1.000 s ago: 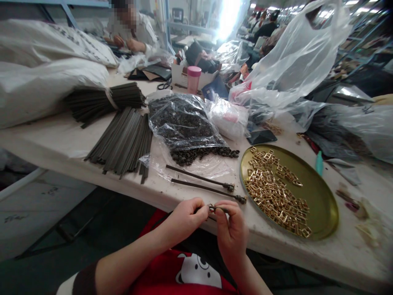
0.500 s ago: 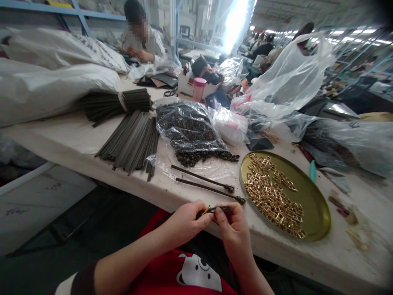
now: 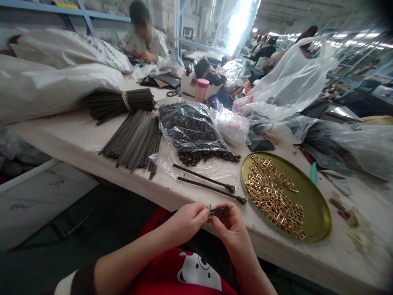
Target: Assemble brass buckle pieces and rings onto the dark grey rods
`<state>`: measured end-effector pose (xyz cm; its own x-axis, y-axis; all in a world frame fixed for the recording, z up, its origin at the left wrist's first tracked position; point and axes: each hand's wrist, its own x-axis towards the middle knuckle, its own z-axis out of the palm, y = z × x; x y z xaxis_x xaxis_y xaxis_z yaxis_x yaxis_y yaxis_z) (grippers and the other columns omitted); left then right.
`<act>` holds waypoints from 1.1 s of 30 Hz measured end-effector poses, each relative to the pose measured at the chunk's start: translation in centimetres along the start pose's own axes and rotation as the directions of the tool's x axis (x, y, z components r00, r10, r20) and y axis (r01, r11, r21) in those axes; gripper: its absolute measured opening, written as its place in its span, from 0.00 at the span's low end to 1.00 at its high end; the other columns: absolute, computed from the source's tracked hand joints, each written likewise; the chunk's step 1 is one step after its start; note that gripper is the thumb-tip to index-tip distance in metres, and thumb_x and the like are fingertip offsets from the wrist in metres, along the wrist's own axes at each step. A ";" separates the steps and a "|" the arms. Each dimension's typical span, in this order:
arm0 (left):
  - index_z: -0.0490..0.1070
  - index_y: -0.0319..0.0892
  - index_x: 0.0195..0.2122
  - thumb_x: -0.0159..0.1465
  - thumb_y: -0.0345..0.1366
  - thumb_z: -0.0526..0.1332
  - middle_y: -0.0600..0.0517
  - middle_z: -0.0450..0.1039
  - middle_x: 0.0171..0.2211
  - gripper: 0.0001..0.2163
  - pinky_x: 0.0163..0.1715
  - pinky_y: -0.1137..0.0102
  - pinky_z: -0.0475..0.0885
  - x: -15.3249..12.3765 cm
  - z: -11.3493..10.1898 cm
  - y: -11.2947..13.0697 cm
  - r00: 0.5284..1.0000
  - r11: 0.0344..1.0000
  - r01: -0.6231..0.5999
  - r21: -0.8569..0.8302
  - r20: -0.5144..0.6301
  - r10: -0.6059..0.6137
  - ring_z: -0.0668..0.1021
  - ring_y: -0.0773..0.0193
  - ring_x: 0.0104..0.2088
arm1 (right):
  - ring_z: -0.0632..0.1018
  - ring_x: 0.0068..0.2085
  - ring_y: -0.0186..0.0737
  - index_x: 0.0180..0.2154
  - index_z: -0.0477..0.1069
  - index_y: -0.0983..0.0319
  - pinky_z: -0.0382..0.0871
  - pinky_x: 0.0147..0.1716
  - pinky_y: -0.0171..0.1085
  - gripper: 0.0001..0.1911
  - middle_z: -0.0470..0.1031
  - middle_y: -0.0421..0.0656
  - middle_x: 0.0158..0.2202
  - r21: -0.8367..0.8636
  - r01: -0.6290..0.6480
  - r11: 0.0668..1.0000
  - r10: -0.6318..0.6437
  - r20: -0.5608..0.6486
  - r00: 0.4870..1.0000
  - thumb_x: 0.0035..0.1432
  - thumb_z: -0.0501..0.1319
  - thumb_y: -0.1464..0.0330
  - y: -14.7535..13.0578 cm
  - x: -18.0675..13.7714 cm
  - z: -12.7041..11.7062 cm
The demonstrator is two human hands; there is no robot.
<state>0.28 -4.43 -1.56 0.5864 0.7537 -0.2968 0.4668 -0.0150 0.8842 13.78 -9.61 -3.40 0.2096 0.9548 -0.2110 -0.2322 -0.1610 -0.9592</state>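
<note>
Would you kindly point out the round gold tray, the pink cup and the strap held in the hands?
Round gold tray (image 3: 316, 205), head view, bare inner surface on its right side.
Pink cup (image 3: 202, 90), head view, middle of its side.
Strap (image 3: 220, 210), head view, dark end showing between the fingertips.

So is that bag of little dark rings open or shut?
Open. The clear bag lies on the table with dark rings spilled out of its mouth.

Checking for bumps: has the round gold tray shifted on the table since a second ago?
No. The tray keeps its place beside the two finished strips.
</note>
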 end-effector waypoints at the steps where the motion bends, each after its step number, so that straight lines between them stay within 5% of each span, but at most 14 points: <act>1: 0.57 0.41 0.22 0.62 0.43 0.45 0.58 0.57 0.20 0.15 0.21 0.74 0.54 0.1 0.0 0.1 1.000 1.000 -0.003 0.030 -0.008 0.003 0.61 0.69 0.23 | 0.72 0.31 0.35 0.33 0.65 0.59 0.67 0.34 0.34 0.13 0.70 0.37 0.28 -0.004 -0.006 1.000 0.006 0.008 1.000 0.44 0.66 0.67 0.0 0.0 0.0; 6: 0.58 0.41 0.25 0.61 0.37 0.44 0.56 0.59 0.22 0.11 0.24 0.73 0.57 0.2 -0.3 0.8 0.999 0.997 0.007 0.073 0.047 -0.010 0.64 0.67 0.25 | 0.71 0.30 0.35 0.33 0.66 0.59 0.66 0.31 0.33 0.13 0.69 0.37 0.28 0.006 -0.082 0.997 0.082 0.028 0.996 0.44 0.66 0.66 0.0 0.5 -0.5; 12: 0.62 0.41 0.29 0.53 0.31 0.51 0.57 0.61 0.25 0.04 0.25 0.75 0.60 0.4 -1.5 1.2 0.962 0.994 0.100 -0.037 0.257 -0.088 0.65 0.67 0.27 | 0.71 0.25 0.33 0.32 0.66 0.60 0.64 0.27 0.33 0.16 0.68 0.36 0.24 0.287 -0.306 0.908 0.293 0.086 0.952 0.39 0.68 0.66 0.5 1.5 -1.2; 18: 0.62 0.40 0.30 0.60 0.37 0.49 0.56 0.63 0.27 0.08 0.27 0.75 0.61 1.4 -1.4 0.7 0.961 0.998 0.019 -0.060 0.275 -0.002 0.66 0.67 0.28 | 0.70 0.25 0.32 0.30 0.65 0.61 0.62 0.26 0.32 0.12 0.69 0.36 0.24 0.391 -0.389 0.834 0.337 0.197 0.921 0.43 0.67 0.68 0.5 1.9 -1.4; 27: 0.60 0.40 0.25 0.63 0.41 0.47 0.58 0.59 0.22 0.13 0.25 0.76 0.58 2.0 -0.8 0.0 0.968 0.984 0.075 -0.161 0.247 -0.034 0.62 0.70 0.24 | 0.71 0.29 0.33 0.33 0.68 0.60 0.66 0.31 0.33 0.11 0.70 0.37 0.27 0.237 -0.245 0.940 0.237 0.062 0.970 0.46 0.65 0.66 0.8 1.6 -1.9; 33: 0.60 0.39 0.26 0.62 0.44 0.49 0.58 0.57 0.21 0.14 0.22 0.76 0.55 1.7 -0.9 -0.4 0.957 0.940 0.121 -0.319 0.287 -0.026 0.60 0.72 0.22 | 0.72 0.34 0.34 0.37 0.69 0.57 0.67 0.36 0.33 0.13 0.72 0.37 0.31 0.134 -0.211 0.968 0.194 0.127 0.973 0.46 0.66 0.66 0.2 1.4 -2.2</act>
<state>0.45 -2.54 -2.10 0.7397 0.5331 -0.4106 0.2984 0.2871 0.9102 16.11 -8.84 -4.31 0.0383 0.9292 -0.3676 -0.3967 -0.3235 -0.8591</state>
